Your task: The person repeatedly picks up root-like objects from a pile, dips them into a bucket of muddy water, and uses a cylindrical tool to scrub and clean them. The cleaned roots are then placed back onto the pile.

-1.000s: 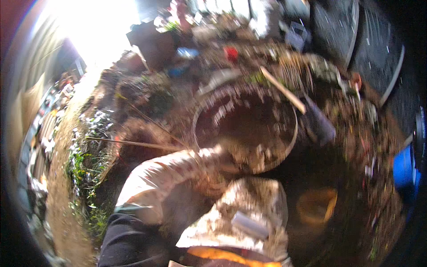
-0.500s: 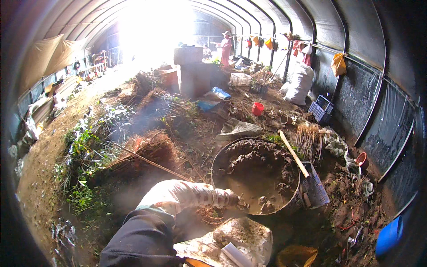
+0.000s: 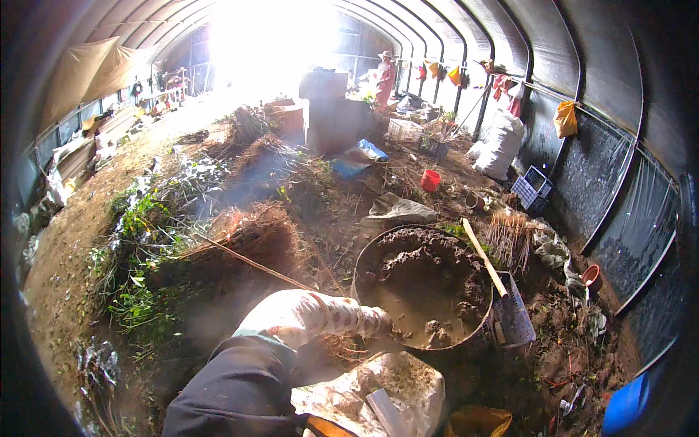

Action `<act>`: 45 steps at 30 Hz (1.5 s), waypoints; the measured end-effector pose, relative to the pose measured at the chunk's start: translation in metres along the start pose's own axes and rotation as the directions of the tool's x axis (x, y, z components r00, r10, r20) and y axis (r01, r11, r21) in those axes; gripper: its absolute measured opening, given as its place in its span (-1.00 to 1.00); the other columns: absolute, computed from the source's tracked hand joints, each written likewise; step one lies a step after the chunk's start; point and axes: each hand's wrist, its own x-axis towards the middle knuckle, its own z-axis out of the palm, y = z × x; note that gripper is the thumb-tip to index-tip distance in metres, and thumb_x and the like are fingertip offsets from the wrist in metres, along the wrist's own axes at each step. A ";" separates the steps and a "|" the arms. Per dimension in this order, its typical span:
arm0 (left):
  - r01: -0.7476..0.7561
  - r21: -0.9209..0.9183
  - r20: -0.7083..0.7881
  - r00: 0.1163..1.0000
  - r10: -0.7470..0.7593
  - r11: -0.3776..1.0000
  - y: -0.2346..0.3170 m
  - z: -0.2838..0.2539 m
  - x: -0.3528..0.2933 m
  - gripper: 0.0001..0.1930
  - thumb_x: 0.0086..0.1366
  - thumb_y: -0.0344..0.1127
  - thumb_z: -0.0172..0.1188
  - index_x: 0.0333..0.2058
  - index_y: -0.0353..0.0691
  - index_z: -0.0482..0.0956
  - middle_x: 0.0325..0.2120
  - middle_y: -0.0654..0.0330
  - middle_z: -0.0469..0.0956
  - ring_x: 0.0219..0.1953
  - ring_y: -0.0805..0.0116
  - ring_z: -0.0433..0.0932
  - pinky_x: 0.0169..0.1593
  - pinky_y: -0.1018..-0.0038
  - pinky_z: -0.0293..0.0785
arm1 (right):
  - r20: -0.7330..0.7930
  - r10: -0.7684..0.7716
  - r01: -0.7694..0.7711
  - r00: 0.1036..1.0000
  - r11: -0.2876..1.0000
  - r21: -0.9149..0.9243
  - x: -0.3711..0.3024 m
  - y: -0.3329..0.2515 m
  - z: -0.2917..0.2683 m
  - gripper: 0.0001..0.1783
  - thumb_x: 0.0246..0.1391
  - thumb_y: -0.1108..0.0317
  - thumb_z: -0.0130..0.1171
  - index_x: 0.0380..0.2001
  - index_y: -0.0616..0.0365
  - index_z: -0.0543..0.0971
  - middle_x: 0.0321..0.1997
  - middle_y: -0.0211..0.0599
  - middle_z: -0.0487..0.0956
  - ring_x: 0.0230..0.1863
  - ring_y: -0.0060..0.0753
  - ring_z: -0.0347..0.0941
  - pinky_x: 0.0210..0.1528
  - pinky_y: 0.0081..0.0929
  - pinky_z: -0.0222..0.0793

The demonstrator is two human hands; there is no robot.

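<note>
My left arm, in a dark sleeve with a pale patterned sleeve cover (image 3: 313, 316), reaches right to the near left rim of a large round tub (image 3: 354, 280). Past the cuff, my left hand (image 3: 394, 334) is dark and small at the tub's edge; its fingers cannot be made out. Brown muddy water (image 3: 408, 309) fills the tub's near part, with thick wet mud (image 3: 426, 251) heaped along the far and right sides. A lump of mud (image 3: 437, 333) stands out of the water near the hand. My right hand is not in view.
A shovel (image 3: 483, 255) leans on the tub's right rim, handle up. Below the tub lies a dirty white sack (image 3: 419, 382) with a pale flat strip (image 3: 386, 411). Bundled seedlings (image 3: 262, 233) and a long stick (image 3: 251, 261) lie left. Far back stands another person (image 3: 384, 76).
The whole view has shifted slightly, so most things sit a little farther right. My left arm stays stretched to the tub's near left edge.
</note>
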 end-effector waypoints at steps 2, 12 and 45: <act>0.004 -0.002 0.004 1.000 -0.004 1.000 -0.001 0.007 0.000 -0.66 0.44 -0.10 0.04 -0.06 -0.22 0.61 -0.23 0.05 0.64 -0.18 0.08 0.62 -0.08 0.18 0.56 | 0.010 0.007 -0.007 1.000 1.000 0.004 -0.004 0.000 0.001 -0.09 0.04 0.03 0.21 0.41 0.10 0.17 -0.08 0.33 0.53 -0.21 0.23 0.55 -0.13 0.02 0.49; 0.049 0.043 -0.033 0.998 -0.047 0.998 -0.010 -0.005 -0.011 -0.67 0.44 -0.12 0.03 -0.05 -0.21 0.61 -0.23 0.06 0.65 -0.18 0.08 0.62 -0.07 0.19 0.56 | 0.051 0.005 -0.005 0.999 1.000 0.012 -0.007 -0.003 0.007 -0.10 0.04 0.07 0.22 0.41 0.12 0.17 -0.16 0.30 0.56 -0.27 0.22 0.56 -0.18 -0.02 0.50; -0.051 0.393 0.370 0.923 -0.107 0.918 -0.057 -0.022 0.073 -0.69 0.45 -0.17 0.02 -0.01 -0.19 0.60 -0.20 0.07 0.65 -0.15 0.10 0.61 -0.03 0.20 0.56 | -0.070 0.073 -0.047 0.995 0.946 0.320 -0.064 0.015 -0.011 -0.26 -0.05 0.51 0.19 0.28 0.08 0.31 0.12 0.05 0.54 0.11 0.14 0.50 0.12 -0.12 0.46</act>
